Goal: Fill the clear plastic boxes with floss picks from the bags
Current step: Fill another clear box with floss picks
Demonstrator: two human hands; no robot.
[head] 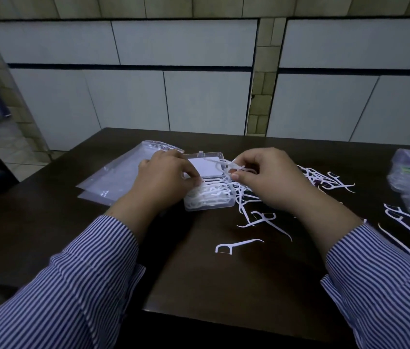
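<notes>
while the dark surface (198, 273) carries the open clear box (210, 201) at centre, its long axis left to right and lid hinged away, the left hand (166, 177) steadies it. right hand (261, 177) fingers pinch tangled floss picks (226, 167); judged risk: snagged picks spill outside the box.

A clear plastic box (210, 197) lies open mid-counter, its lid (205, 163) tipped back on the far side, its tray heaped with white floss picks (207, 196). More picks (324, 178) lie scattered right. Two flat, clear bags (120, 176) lie left.
</notes>
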